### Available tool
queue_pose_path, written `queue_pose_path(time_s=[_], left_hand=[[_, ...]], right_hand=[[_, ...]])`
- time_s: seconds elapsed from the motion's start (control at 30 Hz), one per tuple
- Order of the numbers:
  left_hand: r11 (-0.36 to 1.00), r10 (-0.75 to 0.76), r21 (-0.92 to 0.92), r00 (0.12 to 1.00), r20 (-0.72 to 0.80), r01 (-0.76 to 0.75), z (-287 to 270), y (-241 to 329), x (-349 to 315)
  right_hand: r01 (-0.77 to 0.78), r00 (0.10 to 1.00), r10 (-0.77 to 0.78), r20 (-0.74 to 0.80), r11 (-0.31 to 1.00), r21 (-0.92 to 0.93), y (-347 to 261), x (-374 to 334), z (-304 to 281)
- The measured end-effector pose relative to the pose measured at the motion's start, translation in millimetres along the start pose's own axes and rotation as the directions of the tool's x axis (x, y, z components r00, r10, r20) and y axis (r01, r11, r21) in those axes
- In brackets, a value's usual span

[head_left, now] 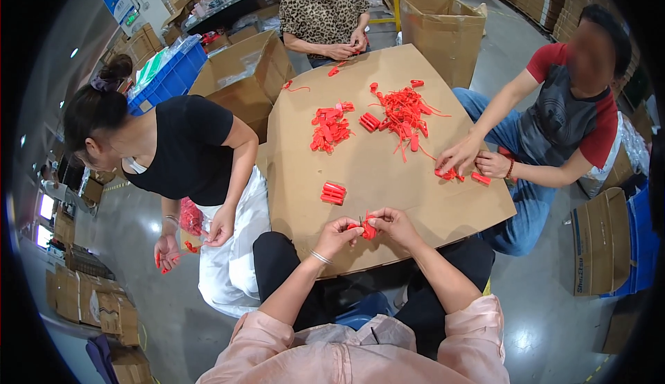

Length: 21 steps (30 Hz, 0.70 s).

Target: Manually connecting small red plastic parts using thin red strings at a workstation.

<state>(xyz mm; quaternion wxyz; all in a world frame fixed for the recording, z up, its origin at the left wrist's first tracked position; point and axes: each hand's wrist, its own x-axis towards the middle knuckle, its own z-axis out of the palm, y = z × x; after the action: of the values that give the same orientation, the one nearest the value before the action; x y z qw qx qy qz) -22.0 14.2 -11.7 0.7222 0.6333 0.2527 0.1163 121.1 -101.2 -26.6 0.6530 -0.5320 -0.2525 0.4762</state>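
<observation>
Near the front edge of the cardboard-topped table (388, 252), my left hand (335, 237) and my right hand (393, 226) meet. Both have their fingertips closed on a small red plastic piece with a red cord (368, 228); a short dark strand shows beside it. The fingers cover much of the piece, so its exact kind is hard to make out. Just beyond my left hand lies a neat stack of red tube-like pieces (333, 193). Farther off are a pile of red plastic pieces (331, 129) and a larger heap of red pieces with cords (405, 112).
A person in a black top (187, 141) sits at the left. Another in a leopard-print shirt (322, 10) is across the table, and one in red sleeves (554, 121) handles red pieces at the right. Cardboard boxes (440, 38) and a blue crate (166, 72) stand around.
</observation>
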Motion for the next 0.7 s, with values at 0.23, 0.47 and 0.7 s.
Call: queue_pose_path(time_s=[0.23, 0.47, 0.7], left_hand=[[0.929, -0.255, -0.299, 0.962, -0.096, 0.217, -32, 6, 34], [0.849, -0.039, -0.520, 0.969, -0.246, -0.098, -54, 76, 88], [0.861, 0.368, 0.458, 0.893, -0.259, -0.222, -63, -25, 69]], right_hand=[[0.030, 0.998, -0.051, -0.042, 0.920, -0.390, 18, 10, -5], [0.195, 0.965, -0.263, 0.015, 0.673, -0.714, 21, 11, -17], [-0.008, 0.882, -0.447, -0.149, 0.302, -0.953, -19, 81, -40]])
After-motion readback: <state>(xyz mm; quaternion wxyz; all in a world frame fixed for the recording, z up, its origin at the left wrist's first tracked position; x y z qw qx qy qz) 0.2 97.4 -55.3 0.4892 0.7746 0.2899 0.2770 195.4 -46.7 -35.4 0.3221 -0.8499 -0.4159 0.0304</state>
